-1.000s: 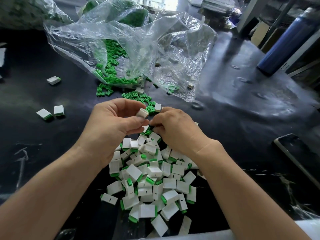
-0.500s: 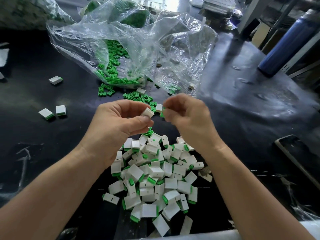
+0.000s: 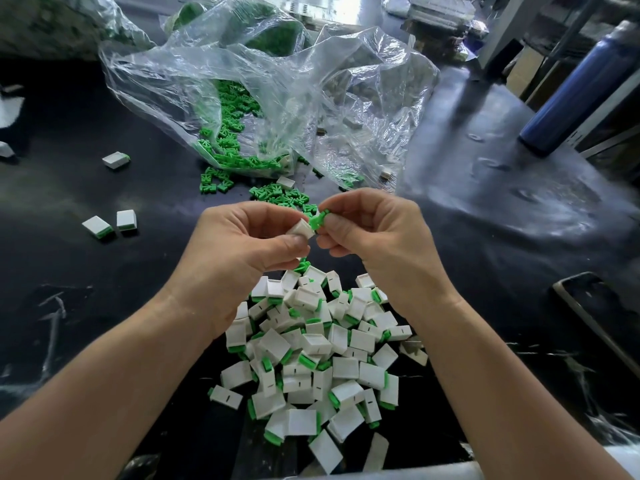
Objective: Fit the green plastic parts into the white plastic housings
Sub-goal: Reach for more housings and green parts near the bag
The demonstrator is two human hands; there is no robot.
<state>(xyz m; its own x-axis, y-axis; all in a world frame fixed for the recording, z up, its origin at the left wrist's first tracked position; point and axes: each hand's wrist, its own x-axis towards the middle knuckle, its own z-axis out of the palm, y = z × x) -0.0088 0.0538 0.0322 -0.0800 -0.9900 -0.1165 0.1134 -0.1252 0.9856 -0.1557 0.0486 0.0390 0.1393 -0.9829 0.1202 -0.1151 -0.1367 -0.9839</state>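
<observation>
Fingers [image 3: 294,242] of left hand [image 3: 242,251] pinch a white housing [image 3: 300,231]; right hand [image 3: 381,237] pinches a green part [image 3: 318,220] against it.

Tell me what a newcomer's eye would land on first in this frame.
In the centre, the left hand pinches a white housing while the right hand pinches a green part held up to it. Below them lies a heap of white housings, many with green ends showing. Behind the hands, a crumpled clear bag spills loose green parts onto the dark table.
</observation>
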